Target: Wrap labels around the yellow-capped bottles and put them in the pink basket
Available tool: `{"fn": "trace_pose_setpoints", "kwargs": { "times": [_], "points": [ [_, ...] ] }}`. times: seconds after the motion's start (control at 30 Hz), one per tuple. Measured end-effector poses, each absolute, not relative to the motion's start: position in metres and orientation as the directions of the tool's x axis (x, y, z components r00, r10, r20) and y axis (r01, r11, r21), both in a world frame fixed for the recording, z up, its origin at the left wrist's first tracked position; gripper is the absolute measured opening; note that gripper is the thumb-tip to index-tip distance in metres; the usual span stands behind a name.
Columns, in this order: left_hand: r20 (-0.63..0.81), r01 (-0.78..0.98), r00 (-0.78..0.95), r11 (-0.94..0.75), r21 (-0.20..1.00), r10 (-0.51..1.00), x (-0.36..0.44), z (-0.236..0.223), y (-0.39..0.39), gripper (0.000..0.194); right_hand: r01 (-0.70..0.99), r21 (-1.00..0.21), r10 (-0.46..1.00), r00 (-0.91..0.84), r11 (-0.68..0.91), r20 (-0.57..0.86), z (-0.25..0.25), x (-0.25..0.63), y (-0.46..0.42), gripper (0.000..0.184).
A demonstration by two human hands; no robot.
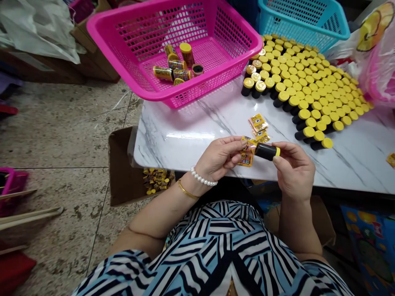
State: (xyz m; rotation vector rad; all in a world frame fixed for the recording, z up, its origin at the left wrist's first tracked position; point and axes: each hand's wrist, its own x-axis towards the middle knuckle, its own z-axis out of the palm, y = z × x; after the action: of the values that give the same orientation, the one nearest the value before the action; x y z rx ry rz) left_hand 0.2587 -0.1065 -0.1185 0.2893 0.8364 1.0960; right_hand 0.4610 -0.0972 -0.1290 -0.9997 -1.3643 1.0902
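Note:
In the head view my left hand [222, 155] pinches a small yellow printed label sleeve [250, 144] between thumb and fingers. My right hand [293, 168] grips a black bottle [266, 151] by its yellow cap end; the bottle lies sideways, its black end at the sleeve. Whether that end is inside the sleeve I cannot tell. Another flat label [246, 159] rests on the table under my left fingers. Just beyond my hands lies a small pile of labels [258, 122]. Many unlabelled black bottles with yellow caps [317, 88] stand packed together at the right.
A pink basket [197, 88] at the back left of the marble-patterned table [185, 135] holds several labelled bottles [182, 68]. Behind the standing bottles is a blue basket [304, 26]. Below the table's left edge, a cardboard box [123, 176] contains more labelled bottles [157, 179].

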Motion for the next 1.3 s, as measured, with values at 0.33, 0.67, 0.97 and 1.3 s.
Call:
{"fn": "trace_pose_setpoints", "kwargs": {
  "times": [0.33,0.67,0.97,1.3],
  "points": [
    [-0.430,-0.691,0.177,0.423,0.587,0.886,0.260,-0.116,-0.105,0.017,0.116,-0.982,0.982,-0.132,0.147,0.131,-0.104,0.456,-0.114,0.022],
    [-0.454,-0.700,0.174,0.434,0.568,0.874,0.258,-0.124,-0.101,0.012,-0.038,-0.969,0.970,-0.002,0.243,0.243,-0.089,0.473,-0.104,0.021],
    [-0.425,-0.709,0.220,0.443,0.549,0.878,0.264,-0.120,-0.103,0.010,-0.072,-0.997,0.961,-0.271,0.040,0.058,-0.103,0.464,-0.095,0.017],
    [-0.450,-0.661,0.244,0.487,0.571,0.859,0.260,-0.122,-0.100,0.013,-0.039,-0.996,0.988,-0.136,-0.078,-0.072,-0.102,0.459,-0.094,0.011]
  ]
}}
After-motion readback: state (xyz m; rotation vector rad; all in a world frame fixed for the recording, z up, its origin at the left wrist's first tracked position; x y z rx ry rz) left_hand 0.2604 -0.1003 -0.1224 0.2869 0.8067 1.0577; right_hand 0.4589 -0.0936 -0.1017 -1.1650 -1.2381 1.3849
